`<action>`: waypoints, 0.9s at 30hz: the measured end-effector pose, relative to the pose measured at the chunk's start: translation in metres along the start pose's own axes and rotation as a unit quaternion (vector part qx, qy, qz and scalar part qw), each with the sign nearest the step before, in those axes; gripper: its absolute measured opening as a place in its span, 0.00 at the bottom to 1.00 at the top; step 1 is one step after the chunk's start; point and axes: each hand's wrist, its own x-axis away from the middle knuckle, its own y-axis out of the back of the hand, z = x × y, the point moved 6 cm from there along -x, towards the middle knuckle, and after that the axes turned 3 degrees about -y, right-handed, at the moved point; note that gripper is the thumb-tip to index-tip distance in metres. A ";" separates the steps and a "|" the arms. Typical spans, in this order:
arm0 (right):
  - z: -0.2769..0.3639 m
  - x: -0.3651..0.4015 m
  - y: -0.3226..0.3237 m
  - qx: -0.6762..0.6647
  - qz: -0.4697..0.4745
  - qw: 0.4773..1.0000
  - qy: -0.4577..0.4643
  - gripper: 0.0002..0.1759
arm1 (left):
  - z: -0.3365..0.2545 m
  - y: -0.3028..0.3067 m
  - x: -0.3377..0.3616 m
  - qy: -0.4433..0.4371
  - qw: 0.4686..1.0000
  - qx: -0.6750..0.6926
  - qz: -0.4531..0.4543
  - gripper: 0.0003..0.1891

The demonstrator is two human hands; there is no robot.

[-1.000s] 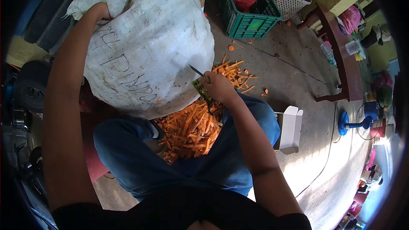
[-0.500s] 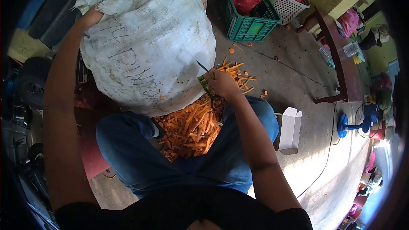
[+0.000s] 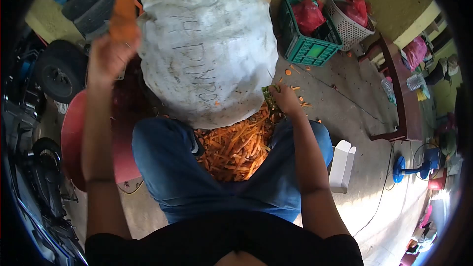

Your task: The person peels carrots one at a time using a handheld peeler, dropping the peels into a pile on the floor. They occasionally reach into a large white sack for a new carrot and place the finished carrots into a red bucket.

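My left hand [image 3: 111, 59] is closed round the thick end of a large orange carrot [image 3: 124, 12], which points up beside the sack; the hand is a little blurred. A big white woven sack [image 3: 207, 44] with dark handwriting stands in front of me. At its right lower edge my right hand [image 3: 286, 99] is closed on a green peeler [image 3: 270, 96], with a thin blade-like tip just above. Orange peelings [image 3: 234, 148] lie heaped between my legs, with a few pieces on the floor by the right hand.
A green crate [image 3: 310, 47] and a white basket [image 3: 352, 27], both with red bags, stand behind on the right. A white carton [image 3: 342, 166] lies by my right knee. The red tub [image 3: 79, 140] and a motorbike [image 3: 47, 167] are at left. Farther right are a wooden frame and blue fan.
My left hand has left the sack's top edge and now holds a carrot. The view has shifted, so the sack and crate appear farther right. The right hand still grips the peeler.
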 end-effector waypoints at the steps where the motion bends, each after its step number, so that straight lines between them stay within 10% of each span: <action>1: -0.001 0.001 -0.003 -0.013 0.006 1.000 -0.001 0.17 | 0.024 -0.019 0.020 0.034 0.997 0.052 0.042 0.30; 12: -0.013 0.031 -0.024 -0.208 -0.002 0.973 -0.101 0.17 | 0.252 -0.042 0.120 0.294 0.897 0.330 -0.016 0.26; 14: -0.009 0.039 -0.024 -0.443 -0.082 0.883 -0.129 0.15 | 0.274 -0.038 0.128 0.326 0.903 0.260 -0.100 0.24; 22: 0.005 0.048 -0.072 -0.592 -0.134 0.784 -0.133 0.15 | 0.292 -0.023 0.131 0.363 0.894 0.082 -0.250 0.17; 27: 0.045 0.068 -0.073 -0.434 -0.169 0.881 -0.076 0.14 | 0.297 -0.038 0.138 0.378 0.878 0.159 -0.248 0.17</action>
